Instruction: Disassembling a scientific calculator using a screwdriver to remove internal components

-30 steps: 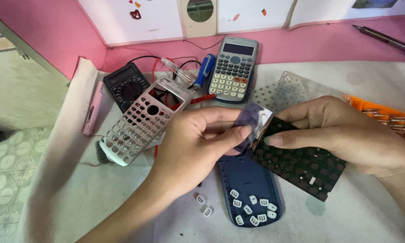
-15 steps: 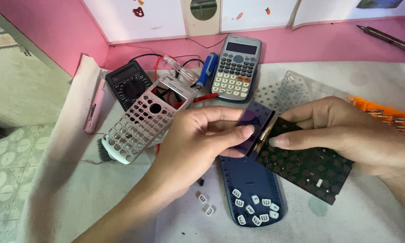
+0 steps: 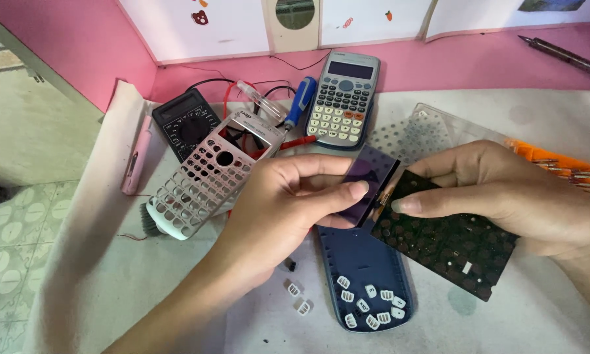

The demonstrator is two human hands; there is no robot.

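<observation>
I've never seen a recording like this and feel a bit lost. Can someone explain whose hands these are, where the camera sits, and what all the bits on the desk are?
There is no machine here: a person works with two bare hands, filmed by a camera worn on their head, looking down. The left hand pinches a small dark display panel, which joins the dark circuit board that the right hand holds. Below them lies a blue calculator back shell with loose white keys in it. To the left sits an empty pale front cover with key holes. Further back are a whole calculator, a black multimeter and a blue-handled screwdriver, all on a white cloth over a pink desk.
</observation>
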